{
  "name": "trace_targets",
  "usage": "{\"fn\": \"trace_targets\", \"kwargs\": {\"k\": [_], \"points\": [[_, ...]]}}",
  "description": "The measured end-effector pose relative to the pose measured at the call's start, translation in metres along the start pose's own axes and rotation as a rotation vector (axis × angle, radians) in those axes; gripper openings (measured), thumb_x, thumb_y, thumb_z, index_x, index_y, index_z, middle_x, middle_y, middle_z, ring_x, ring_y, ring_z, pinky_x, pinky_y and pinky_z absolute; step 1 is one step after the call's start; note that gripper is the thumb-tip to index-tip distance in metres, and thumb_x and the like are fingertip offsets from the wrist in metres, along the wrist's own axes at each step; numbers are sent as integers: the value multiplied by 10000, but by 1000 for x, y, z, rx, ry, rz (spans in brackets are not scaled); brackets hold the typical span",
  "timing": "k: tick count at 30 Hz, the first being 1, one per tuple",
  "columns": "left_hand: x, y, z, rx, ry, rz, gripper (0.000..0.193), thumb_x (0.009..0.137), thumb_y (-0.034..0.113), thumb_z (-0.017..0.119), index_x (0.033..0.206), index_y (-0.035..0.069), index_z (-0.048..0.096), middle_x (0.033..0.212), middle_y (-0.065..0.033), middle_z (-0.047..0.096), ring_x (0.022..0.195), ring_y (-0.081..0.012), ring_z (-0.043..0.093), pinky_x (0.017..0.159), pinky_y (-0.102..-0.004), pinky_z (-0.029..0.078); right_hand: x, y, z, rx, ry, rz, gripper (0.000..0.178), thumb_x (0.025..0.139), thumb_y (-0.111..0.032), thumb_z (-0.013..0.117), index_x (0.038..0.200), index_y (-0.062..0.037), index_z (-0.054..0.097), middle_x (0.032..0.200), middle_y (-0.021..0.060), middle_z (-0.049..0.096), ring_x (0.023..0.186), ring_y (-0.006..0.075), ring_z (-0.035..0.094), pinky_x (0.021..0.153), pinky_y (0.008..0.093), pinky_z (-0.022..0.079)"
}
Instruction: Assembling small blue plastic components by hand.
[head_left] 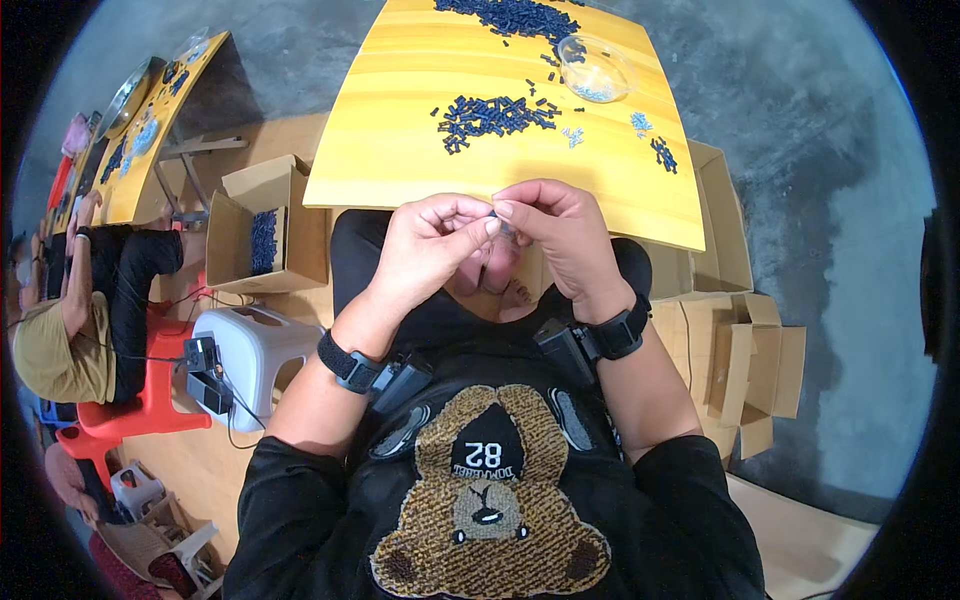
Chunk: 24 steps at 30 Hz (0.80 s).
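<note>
near the middle of the frame, your left hand (425,243) has a narrow grip, thumb and forefinger pinching a small dark piece (493,213) that the fingertips mostly hide. your right hand (572,238) meets it from the right, thumb and forefinger close together; you cannot tell from this view whether they are closed on it too. both hands overlap the lower edge of the yellow desk (390,120). at upper centre lies a heap of black pieces (495,118), with a larger black heap (520,16) at the top edge. a clear bowl (605,62) with pale parts (594,91) stands to their right.
</note>
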<state>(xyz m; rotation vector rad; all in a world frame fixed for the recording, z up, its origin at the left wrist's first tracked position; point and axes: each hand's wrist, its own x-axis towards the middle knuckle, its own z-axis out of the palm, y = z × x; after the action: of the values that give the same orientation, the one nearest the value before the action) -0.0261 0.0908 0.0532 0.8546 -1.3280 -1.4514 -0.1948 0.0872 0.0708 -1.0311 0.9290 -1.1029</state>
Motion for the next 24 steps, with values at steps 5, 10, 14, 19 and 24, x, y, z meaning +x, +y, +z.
{"fn": "trace_targets", "kwargs": {"k": [5,10,14,19,24], "points": [[-1,-3,-2,-7,-11,-1,137,831,96,649,939,11,643,752,-15,632,642,-59,557,605,-193,468,0,0,2,54,1,39,146,815,-93,654,889,27,619,740,51,619,575,79,563,474,193,454],[-1,-5,-2,-3,12,-48,126,832,96,648,928,14,644,739,-13,629,638,-60,555,603,-192,464,3,8,-2,110,48,79,149,817,-101,657,892,23,623,726,43,616,575,74,557,474,189,446],[-1,-7,-4,-4,2,-80,126,834,101,646,925,13,645,740,-14,630,637,-58,553,601,-192,459,4,12,-3,83,54,88,151,818,-103,656,894,23,625,718,43,614,555,75,550,456,188,435],[-1,-6,-4,-4,5,-85,126,836,105,645,920,11,648,743,-17,634,635,-57,552,600,-192,458,3,7,1,99,26,91,144,823,-98,645,883,30,615,704,49,605,488,80,537,407,190,410],[-1,-9,-4,41,40,-99,127,837,109,645,917,10,650,742,-16,634,627,-58,550,593,-192,458,2,7,5,-38,66,25,142,825,-96,640,879,32,611,702,47,602,489,78,541,409,190,419]]}}
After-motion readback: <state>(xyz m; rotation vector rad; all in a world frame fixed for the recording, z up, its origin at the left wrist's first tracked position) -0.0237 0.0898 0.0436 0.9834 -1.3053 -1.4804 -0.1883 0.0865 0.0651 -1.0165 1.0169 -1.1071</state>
